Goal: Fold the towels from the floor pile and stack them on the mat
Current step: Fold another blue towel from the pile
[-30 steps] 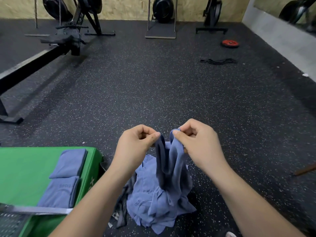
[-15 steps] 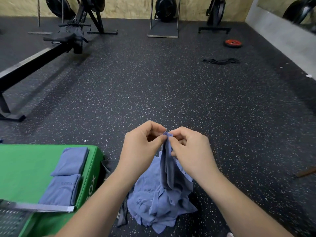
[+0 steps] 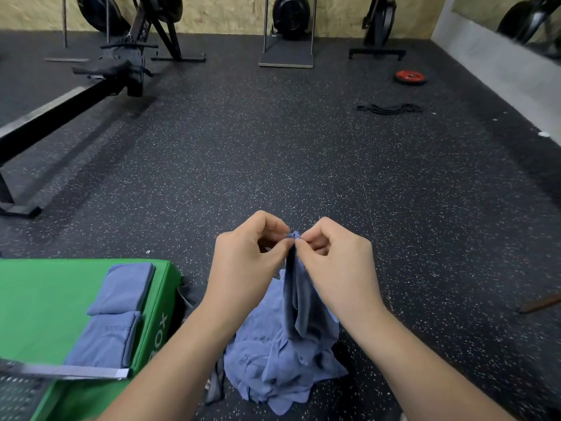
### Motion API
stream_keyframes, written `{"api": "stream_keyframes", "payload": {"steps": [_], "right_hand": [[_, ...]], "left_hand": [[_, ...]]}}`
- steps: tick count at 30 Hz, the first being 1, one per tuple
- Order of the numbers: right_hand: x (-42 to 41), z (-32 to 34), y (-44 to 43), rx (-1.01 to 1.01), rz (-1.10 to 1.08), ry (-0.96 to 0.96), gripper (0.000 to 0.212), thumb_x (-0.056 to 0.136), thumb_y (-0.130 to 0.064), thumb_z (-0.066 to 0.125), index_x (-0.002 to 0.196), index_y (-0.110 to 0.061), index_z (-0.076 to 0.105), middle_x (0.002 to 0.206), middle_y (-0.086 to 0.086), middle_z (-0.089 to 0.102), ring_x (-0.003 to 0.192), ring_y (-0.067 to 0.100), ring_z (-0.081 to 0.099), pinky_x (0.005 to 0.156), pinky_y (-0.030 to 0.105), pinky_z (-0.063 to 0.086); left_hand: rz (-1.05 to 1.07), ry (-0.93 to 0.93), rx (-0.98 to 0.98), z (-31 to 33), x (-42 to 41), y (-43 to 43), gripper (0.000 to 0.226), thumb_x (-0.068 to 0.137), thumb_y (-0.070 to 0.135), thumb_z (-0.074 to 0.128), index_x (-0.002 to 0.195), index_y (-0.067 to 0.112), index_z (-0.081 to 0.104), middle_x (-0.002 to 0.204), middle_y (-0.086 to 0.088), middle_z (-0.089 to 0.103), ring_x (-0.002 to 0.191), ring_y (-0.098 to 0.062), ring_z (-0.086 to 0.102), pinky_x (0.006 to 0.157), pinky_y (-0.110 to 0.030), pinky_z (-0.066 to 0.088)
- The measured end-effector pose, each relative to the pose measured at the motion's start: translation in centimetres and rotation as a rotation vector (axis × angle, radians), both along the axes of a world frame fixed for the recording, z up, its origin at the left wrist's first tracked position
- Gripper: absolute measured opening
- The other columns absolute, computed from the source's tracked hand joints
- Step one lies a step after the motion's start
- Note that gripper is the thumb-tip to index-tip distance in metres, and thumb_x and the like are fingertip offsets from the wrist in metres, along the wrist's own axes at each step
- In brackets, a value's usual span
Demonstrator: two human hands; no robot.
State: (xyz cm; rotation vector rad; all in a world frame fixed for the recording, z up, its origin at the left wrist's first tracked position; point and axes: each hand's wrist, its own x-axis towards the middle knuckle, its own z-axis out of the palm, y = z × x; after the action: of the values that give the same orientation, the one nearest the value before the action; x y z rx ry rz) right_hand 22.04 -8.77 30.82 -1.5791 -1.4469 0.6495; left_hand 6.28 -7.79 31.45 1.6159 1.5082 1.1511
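Blue towel (image 3: 299, 299) hangs from both hands over the floor pile (image 3: 282, 369). Left hand (image 3: 249, 262) and right hand (image 3: 337, 265) each pinch its top edge, fingertips close together. Two folded towels (image 3: 115, 314) lie on the green mat (image 3: 45, 299), left of the pile.

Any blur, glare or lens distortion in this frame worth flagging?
Head view: left hand, right hand and pinched towel are sharp; wide-angle distortion tilts the rowing machine rail and right wall outward; the grey strip at lower left is blurred; lighting even, soft shadows, no glare.
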Motion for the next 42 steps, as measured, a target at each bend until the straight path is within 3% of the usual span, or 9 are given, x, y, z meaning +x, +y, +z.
{"api": "stream_keyframes", "payload": {"steps": [6,12,16,23,28,32,35,38,42], "right_hand": [[-0.5,-0.3,-0.1,0.096,0.089,-0.092,0.012,0.094,-0.015,0.074,0.087,-0.024,0.073,0.083,-0.013,0.072,0.077,0.010,0.069,0.072,0.032,0.056],[-0.3,-0.7,-0.3,0.046,0.157,0.046,0.021,0.098,-0.007,0.068,0.099,-0.024,0.079,0.089,-0.014,0.079,0.083,0.006,0.076,0.080,0.035,0.062],[0.2,-0.1,0.0,0.082,0.227,0.023,0.024,0.097,-0.007,0.070,0.105,-0.026,0.081,0.099,-0.016,0.078,0.095,0.006,0.075,0.088,0.034,0.061],[2.1,0.7,0.6,0.035,0.331,-0.183,0.030,0.089,-0.021,0.082,0.110,-0.034,0.065,0.112,-0.019,0.068,0.116,0.004,0.064,0.099,0.028,0.050],[2.0,0.4,0.4,-0.080,0.434,-0.179,0.021,0.090,-0.024,0.077,0.104,-0.034,0.065,0.093,-0.013,0.071,0.096,0.006,0.066,0.085,0.027,0.050],[1.9,0.6,0.4,-0.151,0.494,-0.189,0.027,0.087,-0.015,0.070,0.105,-0.035,0.062,0.080,-0.002,0.064,0.076,0.016,0.061,0.073,0.032,0.051],[2.0,0.6,0.6,-0.209,0.506,-0.233,0.017,0.084,-0.015,0.066,0.087,-0.026,0.055,0.072,0.002,0.056,0.064,0.016,0.048,0.062,0.033,0.041],[2.3,0.5,0.9,-0.331,0.547,-0.318,0.020,0.080,-0.020,0.063,0.076,-0.015,0.044,0.062,-0.005,0.043,0.060,0.011,0.035,0.058,0.035,0.032],[2.6,0.0,0.7,-0.460,0.616,-0.470,0.020,0.082,-0.024,0.063,0.072,-0.013,0.048,0.060,-0.005,0.050,0.056,0.012,0.038,0.055,0.035,0.034]], "left_hand": [[-0.018,0.021,0.033,0.2,0.1,-0.2,0.019,0.093,0.008,0.081,0.096,0.025,0.075,0.084,0.017,0.079,0.073,-0.009,0.074,0.061,-0.010,0.050],[-0.054,0.020,0.050,0.0,-0.5,0.0,0.021,0.090,0.009,0.083,0.096,0.029,0.077,0.086,0.016,0.078,0.074,-0.006,0.072,0.064,-0.013,0.051],[-0.034,0.027,0.065,0.1,-0.9,0.5,0.026,0.088,0.007,0.081,0.092,0.032,0.076,0.085,0.018,0.077,0.072,-0.003,0.068,0.069,-0.018,0.050],[-0.092,-0.148,-0.006,0.3,-1.4,1.0,0.026,0.090,0.000,0.072,0.090,0.025,0.075,0.082,0.009,0.076,0.073,-0.010,0.062,0.069,-0.028,0.050],[-0.125,-0.093,0.002,0.5,-1.6,0.9,0.030,0.088,-0.005,0.068,0.086,0.024,0.075,0.073,0.014,0.069,0.064,-0.002,0.054,0.063,-0.015,0.042],[-0.155,0.012,0.035,0.5,-2.0,0.9,0.034,0.084,-0.004,0.069,0.085,0.029,0.078,0.080,0.006,0.074,0.066,-0.006,0.057,0.064,-0.022,0.047],[-0.207,0.111,0.084,0.5,-2.2,0.9,0.037,0.082,-0.002,0.069,0.085,0.033,0.079,0.087,0.004,0.075,0.074,-0.018,0.065,0.071,-0.034,0.054],[-0.205,0.155,0.108,0.6,-2.5,1.1,0.039,0.082,-0.003,0.070,0.084,0.034,0.079,0.085,0.007,0.071,0.073,-0.018,0.063,0.071,-0.030,0.053],[-0.172,0.156,0.111,0.8,-3.4,1.6,0.039,0.083,-0.004,0.070,0.083,0.035,0.078,0.084,0.004,0.070,0.070,-0.017,0.061,0.066,-0.025,0.048]]}}
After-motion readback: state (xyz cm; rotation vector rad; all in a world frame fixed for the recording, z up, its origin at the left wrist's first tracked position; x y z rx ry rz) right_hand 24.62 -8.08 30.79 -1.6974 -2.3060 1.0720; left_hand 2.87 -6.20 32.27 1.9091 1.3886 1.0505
